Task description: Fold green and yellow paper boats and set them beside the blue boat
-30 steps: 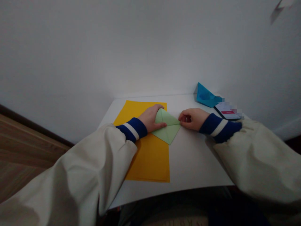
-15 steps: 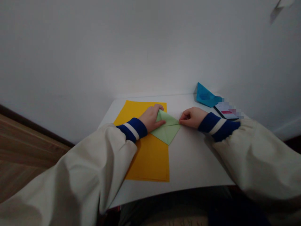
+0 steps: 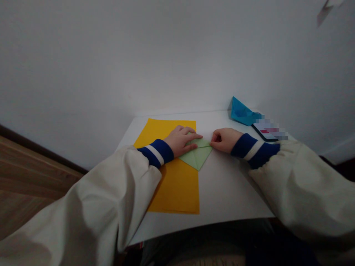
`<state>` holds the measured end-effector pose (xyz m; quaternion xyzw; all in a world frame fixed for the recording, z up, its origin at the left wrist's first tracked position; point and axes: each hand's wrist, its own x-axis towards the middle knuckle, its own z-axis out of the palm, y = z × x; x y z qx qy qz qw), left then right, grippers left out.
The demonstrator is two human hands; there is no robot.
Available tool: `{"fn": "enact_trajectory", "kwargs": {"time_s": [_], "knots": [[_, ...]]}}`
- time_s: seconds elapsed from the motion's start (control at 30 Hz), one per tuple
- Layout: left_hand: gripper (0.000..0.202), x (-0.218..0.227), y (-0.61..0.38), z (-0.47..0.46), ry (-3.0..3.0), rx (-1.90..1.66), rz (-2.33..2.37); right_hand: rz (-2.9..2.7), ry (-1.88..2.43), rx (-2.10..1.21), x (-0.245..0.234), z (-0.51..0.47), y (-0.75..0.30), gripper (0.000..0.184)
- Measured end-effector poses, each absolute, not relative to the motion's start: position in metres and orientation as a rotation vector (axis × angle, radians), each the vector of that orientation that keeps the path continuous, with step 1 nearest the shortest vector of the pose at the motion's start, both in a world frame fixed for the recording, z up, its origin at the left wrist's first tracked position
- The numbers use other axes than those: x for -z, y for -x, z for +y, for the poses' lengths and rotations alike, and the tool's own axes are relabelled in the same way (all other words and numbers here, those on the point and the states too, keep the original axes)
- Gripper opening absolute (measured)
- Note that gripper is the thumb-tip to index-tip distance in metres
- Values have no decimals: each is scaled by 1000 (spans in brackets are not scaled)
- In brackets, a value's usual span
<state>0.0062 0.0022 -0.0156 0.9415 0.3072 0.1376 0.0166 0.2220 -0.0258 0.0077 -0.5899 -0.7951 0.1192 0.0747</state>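
Observation:
A folded sheet of light green paper [image 3: 197, 156] lies partly on the yellow paper and partly on the white table, with creases running across it and one corner pointing towards me. My left hand [image 3: 183, 140] rests flat on its upper left part, fingers stretched out and a little apart, hiding that part of the paper. At the right-hand corner, my right hand [image 3: 225, 139] is closed, thumb and index finger pinching the tip of the green paper.
Yellow paper [image 3: 177, 188] covers the left middle of the white table [image 3: 233, 192]. At the back right sit a blue folded paper boat [image 3: 244, 113] and a phone [image 3: 264, 129] with a lit screen. A pale wall [image 3: 177, 55] rises behind. Brown wood [image 3: 33, 177] stands at the left.
The fingers of my left hand have stretched to the right and now lie flat over the paper's top flap. My right hand stays at the right corner, shifted very slightly.

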Motion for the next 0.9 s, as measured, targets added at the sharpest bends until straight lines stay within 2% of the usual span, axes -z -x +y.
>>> {"fn": "enact_trajectory", "kwargs": {"time_s": [0.2, 0.4, 0.67, 0.9], "knots": [[38, 13, -7, 2, -2883, -406, 954, -2400, 1661, -229, -6, -28, -224, 12], [36, 10, -9, -1, -2890, -404, 980, -2346, 1737, -225, -3, -23, -223, 33], [33, 7, -10, -4, -2926, -437, 990, -2318, 1837, -129, -6, -24, -216, 48], [37, 8, -10, -1, -2872, -452, 982, -2337, 1847, -111, -9, -23, -215, 49]]}}
